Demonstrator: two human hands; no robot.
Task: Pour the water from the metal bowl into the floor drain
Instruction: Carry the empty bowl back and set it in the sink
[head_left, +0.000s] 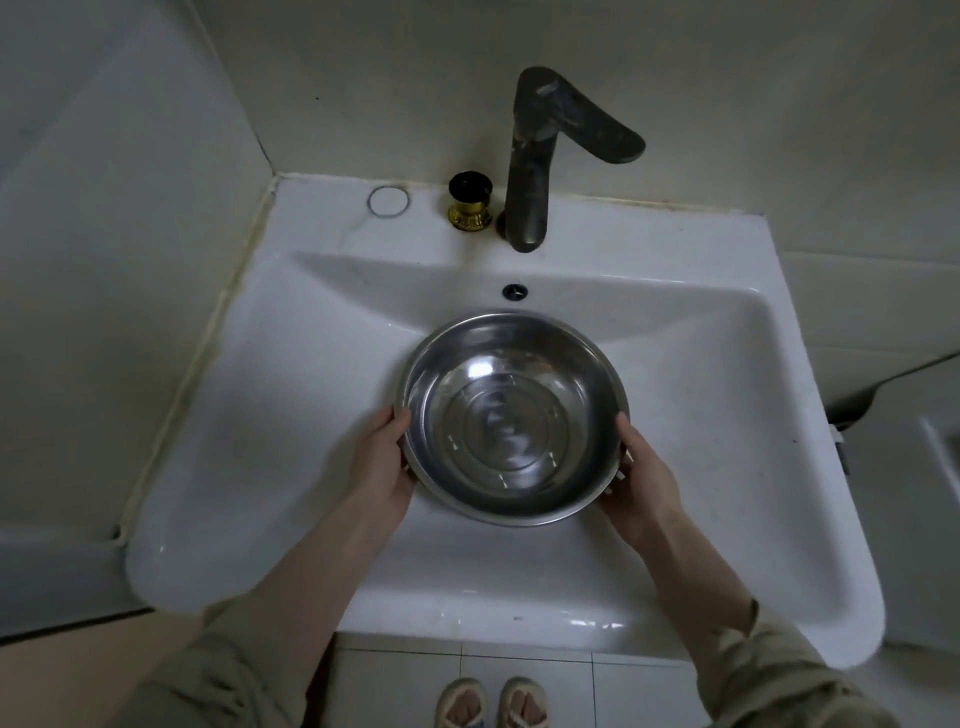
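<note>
A round metal bowl (511, 415) with clear water rippling in it is held level inside a white basin (291, 395). My left hand (382, 462) grips the bowl's left rim and my right hand (641, 475) grips its right rim, with the thumbs on the edge and the fingers underneath. No floor drain is in view.
A dark faucet (535, 171) stands behind the basin, its spout turned right. A small black and gold item (470, 200) sits left of it. An overflow hole (515, 291) lies in the basin's back wall. Below are white floor tiles (395, 686) and slippered feet (491, 704). Walls close in at left and back.
</note>
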